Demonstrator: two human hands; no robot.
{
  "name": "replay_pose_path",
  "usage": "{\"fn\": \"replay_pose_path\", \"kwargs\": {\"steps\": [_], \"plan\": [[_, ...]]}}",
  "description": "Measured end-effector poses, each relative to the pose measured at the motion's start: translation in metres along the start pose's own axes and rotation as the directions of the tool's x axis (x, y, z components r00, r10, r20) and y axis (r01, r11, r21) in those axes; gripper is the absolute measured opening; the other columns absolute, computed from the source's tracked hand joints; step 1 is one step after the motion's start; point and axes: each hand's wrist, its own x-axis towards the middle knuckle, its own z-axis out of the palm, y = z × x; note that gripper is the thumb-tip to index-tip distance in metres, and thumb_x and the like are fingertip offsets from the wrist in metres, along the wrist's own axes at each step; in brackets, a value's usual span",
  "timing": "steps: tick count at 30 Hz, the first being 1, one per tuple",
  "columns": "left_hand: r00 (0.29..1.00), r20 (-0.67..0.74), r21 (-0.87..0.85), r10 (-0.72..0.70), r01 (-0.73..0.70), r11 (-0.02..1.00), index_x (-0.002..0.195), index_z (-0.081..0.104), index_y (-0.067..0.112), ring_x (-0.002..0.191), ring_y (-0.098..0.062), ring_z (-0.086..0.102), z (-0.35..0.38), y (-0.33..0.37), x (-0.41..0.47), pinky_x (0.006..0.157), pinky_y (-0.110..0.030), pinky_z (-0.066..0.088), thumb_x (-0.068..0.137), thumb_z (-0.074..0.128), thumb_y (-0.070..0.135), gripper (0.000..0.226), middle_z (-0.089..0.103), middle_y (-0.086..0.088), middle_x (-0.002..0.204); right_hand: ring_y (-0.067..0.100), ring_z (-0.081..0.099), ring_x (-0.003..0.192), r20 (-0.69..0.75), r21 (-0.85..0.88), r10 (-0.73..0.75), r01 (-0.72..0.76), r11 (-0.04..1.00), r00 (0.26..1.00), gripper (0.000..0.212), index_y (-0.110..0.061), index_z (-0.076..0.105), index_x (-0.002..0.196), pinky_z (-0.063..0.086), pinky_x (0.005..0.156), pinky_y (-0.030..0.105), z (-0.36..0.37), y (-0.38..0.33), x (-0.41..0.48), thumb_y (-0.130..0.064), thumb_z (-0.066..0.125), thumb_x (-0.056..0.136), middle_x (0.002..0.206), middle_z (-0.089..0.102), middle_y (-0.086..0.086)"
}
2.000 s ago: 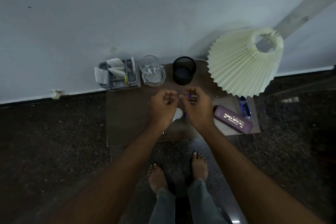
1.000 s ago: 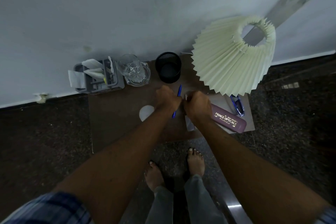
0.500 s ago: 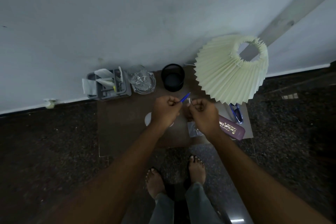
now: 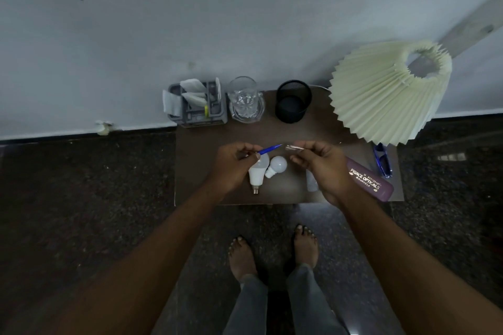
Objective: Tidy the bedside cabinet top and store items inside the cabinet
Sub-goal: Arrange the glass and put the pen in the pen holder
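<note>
Left hand (image 4: 231,164) pinching blue pen (image 4: 269,149), tip aimed right, frame centre. Right hand (image 4: 324,168) pinching small clear cap (image 4: 293,147), just apart from pen tip. Both above cabinet top (image 4: 198,171). Two white bulbs (image 4: 268,168) lying under hands. Purple glasses case (image 4: 373,185) right edge. Black mesh cup (image 4: 292,102), glass (image 4: 245,99), grey organizer (image 4: 198,106) along back, by wall. Lampshade (image 4: 386,92) upper right.

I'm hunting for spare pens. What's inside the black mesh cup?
The black mesh cup looks empty: only its dark bottom shows. The near inner wall is hidden by the rim.
</note>
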Motion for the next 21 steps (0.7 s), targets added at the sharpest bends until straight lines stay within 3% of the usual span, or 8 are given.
{"fn": "replay_pose_path", "kwargs": {"steps": [6,11,15,21], "plan": [[0.999,-0.002,0.044,0.041,-0.04,0.998,0.105,0.075,-0.001,0.075,0.014,0.066,-0.012,-0.005,-0.011,0.071,-0.005,0.048,0.089,0.068,-0.003,0.017,0.072,0.005,0.097,0.025,0.073,0.093,0.043,-0.02,-0.02,0.021,1.0,0.999,0.013,-0.002,0.074,0.098,0.061,0.083,0.028,0.012,0.003,-0.009,0.004,0.066,0.09,0.099,0.076,0.018],[0.999,-0.026,0.079,0.042,-0.04,0.996,0.107,0.076,0.004,0.086,-0.002,0.067,-0.019,-0.009,-0.013,0.076,-0.009,0.052,0.089,0.071,0.002,0.019,0.076,-0.007,0.109,0.029,0.072,0.096,0.054,-0.079,-0.046,0.05,0.996,0.997,0.018,0.002,0.074,0.104,0.057,0.094,0.042,0.013,0.007,-0.012,0.005,0.068,0.088,0.101,0.076,0.018],[0.999,-0.005,0.054,0.046,-0.045,0.998,0.107,0.077,0.006,0.099,-0.015,0.072,-0.023,-0.012,-0.015,0.091,-0.029,0.058,0.088,0.071,0.002,0.02,0.076,-0.006,0.11,0.027,0.072,0.095,0.07,-0.126,-0.058,0.066,0.99,0.996,0.02,0.002,0.074,0.105,0.057,0.096,0.046,0.015,0.009,-0.015,0.008,0.067,0.087,0.099,0.077,0.016],[0.999,0.028,0.058,0.043,-0.044,0.997,0.107,0.077,0.01,0.104,-0.013,0.071,-0.028,-0.013,-0.016,0.096,-0.031,0.056,0.088,0.072,0.004,0.021,0.076,-0.003,0.11,0.028,0.074,0.098,0.085,-0.143,-0.06,0.072,0.987,0.995,0.02,-0.01,0.077,0.096,0.057,0.095,0.046,0.021,0.007,-0.017,0.006,0.068,0.087,0.097,0.078,0.011]]}}
